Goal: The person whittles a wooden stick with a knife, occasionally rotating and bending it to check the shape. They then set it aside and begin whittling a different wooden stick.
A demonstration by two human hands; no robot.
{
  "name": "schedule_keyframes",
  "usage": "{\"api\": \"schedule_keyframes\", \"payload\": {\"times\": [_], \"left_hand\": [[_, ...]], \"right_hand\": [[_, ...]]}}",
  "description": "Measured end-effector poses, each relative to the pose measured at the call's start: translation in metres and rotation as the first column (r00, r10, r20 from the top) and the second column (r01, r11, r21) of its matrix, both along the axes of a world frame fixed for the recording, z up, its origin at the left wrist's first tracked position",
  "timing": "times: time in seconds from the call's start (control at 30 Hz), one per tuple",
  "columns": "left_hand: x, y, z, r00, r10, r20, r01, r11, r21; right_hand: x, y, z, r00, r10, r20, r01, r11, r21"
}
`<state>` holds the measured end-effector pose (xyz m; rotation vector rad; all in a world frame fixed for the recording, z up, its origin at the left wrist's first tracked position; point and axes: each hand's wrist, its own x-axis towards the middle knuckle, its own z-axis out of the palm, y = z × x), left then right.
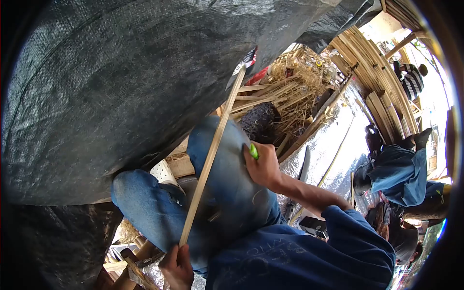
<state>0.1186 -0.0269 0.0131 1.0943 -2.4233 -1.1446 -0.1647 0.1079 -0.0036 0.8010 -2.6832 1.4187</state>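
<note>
My left hand [178, 268], low in the view, is closed on the lower end of a long, narrow bamboo strip [209, 164]. The strip slants up across my jean-covered legs [150, 195], and its far end lies against a black tarp [121, 96]. My right hand [263, 166] is a fist beside my raised knee, to the right of the strip. A bright green handle [253, 151] pokes out of that fist; the rest of the tool is hidden. No contact shows between my right hand and the strip.
The tarp hangs over the upper left. Beyond my knee lie shavings [309, 72] and loose strips. Silver sheeting [333, 154] covers the floor at right, with a phone [313, 224] near my elbow. Long slats [382, 72] are stacked behind. Another person's legs [401, 169] are at far right.
</note>
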Motion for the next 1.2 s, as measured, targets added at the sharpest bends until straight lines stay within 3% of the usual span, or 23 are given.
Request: {"api": "schedule_keyframes", "payload": {"times": [0.03,0.1,0.13,0.2,0.4,0.47,0.5,0.6,0.73,1.0,1.03,1.2], "left_hand": [[-0.013,-0.004,0.004,1.0,0.01,0.01,-0.01,1.0,-0.006],[-0.035,-0.012,0.012,0.971,-0.238,0.012,0.238,0.971,-0.017],[-0.047,-0.013,0.017,0.974,-0.227,0.024,0.228,0.974,-0.015],[-0.071,-0.015,0.025,0.927,-0.368,-0.074,0.35,0.919,-0.181],[-0.097,-0.019,0.021,0.937,-0.333,-0.11,0.319,0.94,-0.124],[-0.091,-0.016,0.019,0.936,-0.337,-0.101,0.323,0.937,-0.132],[-0.086,-0.015,0.018,0.934,-0.346,-0.09,0.332,0.932,-0.144],[-0.06,-0.011,0.017,0.942,-0.331,-0.056,0.321,0.937,-0.137],[-0.032,-0.004,0.023,0.934,-0.348,-0.083,0.335,0.932,-0.137],[0.005,0.021,0.04,0.951,-0.229,0.206,0.239,0.971,-0.025],[0.007,0.024,0.052,0.98,-0.137,0.144,0.119,0.985,0.128],[0.051,0.035,0.037,0.98,-0.182,0.081,0.173,0.979,0.104]], "right_hand": [[0.002,-0.004,0.001,0.997,0.081,0.006,-0.081,0.996,0.044],[0.006,-0.01,0.008,0.985,0.17,0.024,-0.171,0.982,0.079],[0.008,-0.014,0.015,0.969,0.248,0.009,-0.246,0.958,0.145],[0.009,-0.02,0.021,0.942,0.335,0.006,-0.329,0.921,0.209],[-0.005,-0.03,0.032,0.907,0.418,0.052,-0.406,0.836,0.37],[-0.01,-0.026,0.033,0.929,0.368,0.032,-0.343,0.829,0.441],[-0.013,-0.022,0.033,0.934,0.356,0.017,-0.334,0.857,0.392],[-0.026,-0.007,0.035,0.965,0.258,0.053,-0.246,0.811,0.531],[-0.029,0.013,0.041,0.95,0.306,-0.069,-0.219,0.804,0.553],[-0.028,0.025,0.04,0.956,0.273,-0.109,-0.184,0.844,0.503],[-0.032,0.027,0.038,0.962,0.245,-0.124,-0.148,0.843,0.518],[-0.038,0.047,0.027,0.977,0.129,-0.171,-0.027,0.866,0.5]]}}
